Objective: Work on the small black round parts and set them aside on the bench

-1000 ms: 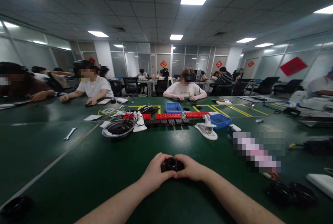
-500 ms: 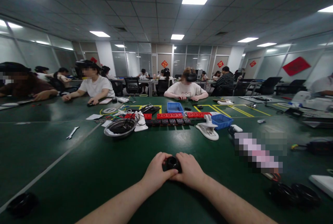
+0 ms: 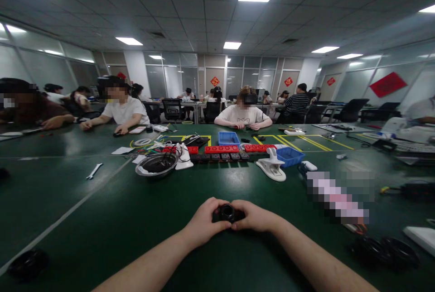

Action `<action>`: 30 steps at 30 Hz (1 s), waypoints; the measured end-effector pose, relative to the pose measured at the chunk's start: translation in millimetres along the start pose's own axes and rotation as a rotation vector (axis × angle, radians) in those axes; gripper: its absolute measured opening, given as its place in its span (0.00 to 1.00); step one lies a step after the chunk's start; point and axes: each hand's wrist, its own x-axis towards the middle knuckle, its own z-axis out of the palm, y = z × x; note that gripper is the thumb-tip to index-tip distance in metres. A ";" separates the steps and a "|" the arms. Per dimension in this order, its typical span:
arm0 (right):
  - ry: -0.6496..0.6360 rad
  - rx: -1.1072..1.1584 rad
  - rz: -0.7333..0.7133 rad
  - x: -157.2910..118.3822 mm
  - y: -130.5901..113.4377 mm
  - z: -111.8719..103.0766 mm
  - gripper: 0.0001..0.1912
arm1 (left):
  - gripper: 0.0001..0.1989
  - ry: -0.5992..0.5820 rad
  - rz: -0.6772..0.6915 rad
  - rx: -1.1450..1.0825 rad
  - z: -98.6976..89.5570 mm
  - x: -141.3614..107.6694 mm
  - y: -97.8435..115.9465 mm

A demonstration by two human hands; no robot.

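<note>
A small black round part with a hole in its top is between my two hands, low over the green table. My left hand curls round its left side, thumb in front and fingers behind. From the right, my right hand grips it with thumb and fingers, the thumb tips of both hands close together in front. The lower part of the object is hidden by the fingers.
Ahead lie a metal bowl, a white clamp, red socket strips and blue trays. A wrench is at left. Black rings sit at lower right, another black part at lower left. People sit across the table.
My right hand has turned and its wrist has shifted right, showing more of the black part. My left hand has barely moved. A dark shape now shows at the far left edge.
</note>
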 end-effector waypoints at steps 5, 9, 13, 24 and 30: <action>-0.005 0.023 0.013 0.1 4.3 0.2 0.13 | 0.19 0.013 0.003 0.001 0.3 -0.3 0.4; 0.020 0.038 0.046 0.7 4.2 1.7 0.13 | 0.20 0.023 -0.003 0.001 0.1 -0.8 0.3; 0.044 0.007 0.051 1.9 4.3 3.0 0.13 | 0.19 0.025 0.002 -0.033 0.0 -0.2 -0.5; 0.382 -0.575 0.209 10.4 -3.5 29.3 0.16 | 0.18 0.265 -0.132 0.059 11.5 1.7 -2.6; 0.451 -0.700 0.216 9.0 -7.1 33.4 0.19 | 0.17 0.274 -0.080 0.030 11.9 4.6 -6.1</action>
